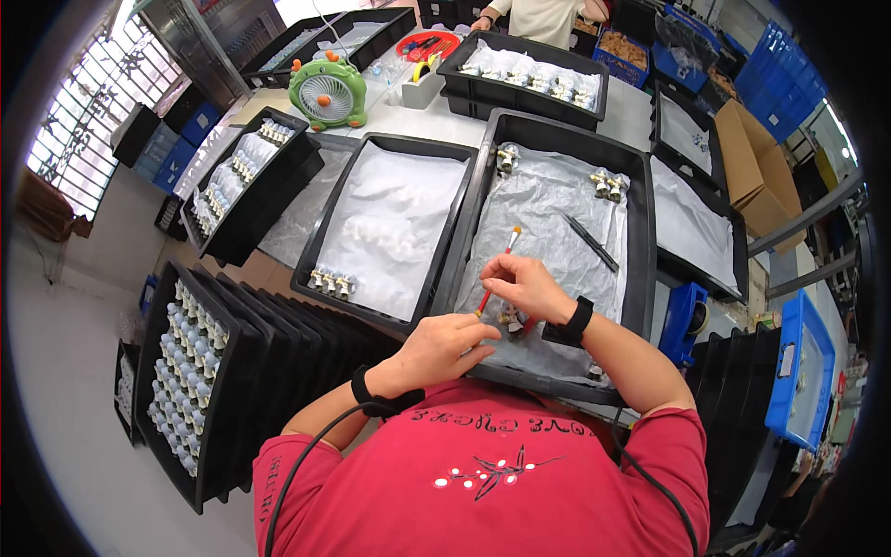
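A thin red-handled paintbrush with an orange tip slants over the paper-lined black tray in front of me. My right hand pinches its handle between thumb and fingers. Close to the brush's lower end, my left hand has its fingers curled together; whatever they hold is hidden. Beneath my hands, small figurines lie partly covered on the paper. Inside the same tray, a pair of small white-and-gold figurines stands at the far right, another figurine at the far left. A dark pen-like tool rests right of my hands.
Left of my tray is another lined tray with a row of figurines. Filled trays are stacked at lower left. A green fan and a red dish stand farther back. Across the table is another person.
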Available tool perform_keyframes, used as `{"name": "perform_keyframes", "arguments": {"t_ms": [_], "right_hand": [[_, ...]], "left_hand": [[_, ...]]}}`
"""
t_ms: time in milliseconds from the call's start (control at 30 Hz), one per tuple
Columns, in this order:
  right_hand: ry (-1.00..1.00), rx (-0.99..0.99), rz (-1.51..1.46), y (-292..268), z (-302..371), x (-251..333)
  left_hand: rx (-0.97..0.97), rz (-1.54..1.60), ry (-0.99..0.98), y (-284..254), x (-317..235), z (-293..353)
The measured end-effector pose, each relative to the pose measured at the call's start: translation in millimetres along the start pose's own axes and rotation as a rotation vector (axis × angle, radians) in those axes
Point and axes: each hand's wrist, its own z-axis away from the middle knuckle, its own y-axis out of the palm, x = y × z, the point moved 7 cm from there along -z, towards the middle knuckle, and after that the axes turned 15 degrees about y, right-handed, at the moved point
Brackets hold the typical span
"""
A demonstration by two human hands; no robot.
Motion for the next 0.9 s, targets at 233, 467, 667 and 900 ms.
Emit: {"name": "perform_keyframes", "arguments": {"t_ms": [233, 467, 667, 900], "right_hand": [[-0.014, 0.002, 0.028, 0, 1, 2], [0.001, 0.033, 0.073, 1, 4, 6], [-0.034, 0.052, 0.102, 7, 4, 2], [-0.054, 0.075, 0.131, 9, 5, 4]], "left_hand": [[-0.006, 0.015, -0.014, 2, 3, 1], [-0.004, 0.017, -0.018, 3, 3, 1], [0.0, -0.003, -0.013, 3, 2, 0], [0.0, -0.031, -0.014, 3, 3, 2]]}}
